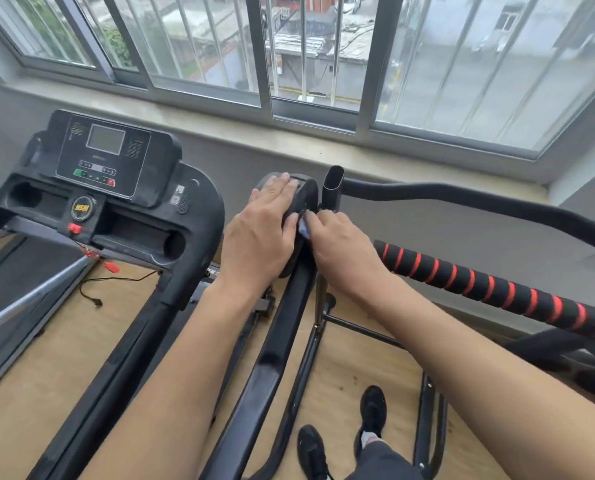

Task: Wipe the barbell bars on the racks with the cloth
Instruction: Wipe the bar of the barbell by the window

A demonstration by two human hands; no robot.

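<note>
Head view: left hand (265,230) lies flat, fingers straight, palm down on the black console (298,199) atop the exercise machine's black post (272,358). Right hand (341,247) has fingers curled, pinching a small blue-white cloth (303,227) against the console's right edge, beside the left fingertips. Both forearms reach forward, nearly parallel. Red-striped foam bar (490,284) runs right of the right wrist.

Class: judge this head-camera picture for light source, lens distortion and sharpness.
Head view: soft daylight from the barred window; wide-angle lens bows its frame and sill; the outside scene looks hazy; the black treadmill console and both hands are fairly sharp; no harsh glare.
</note>
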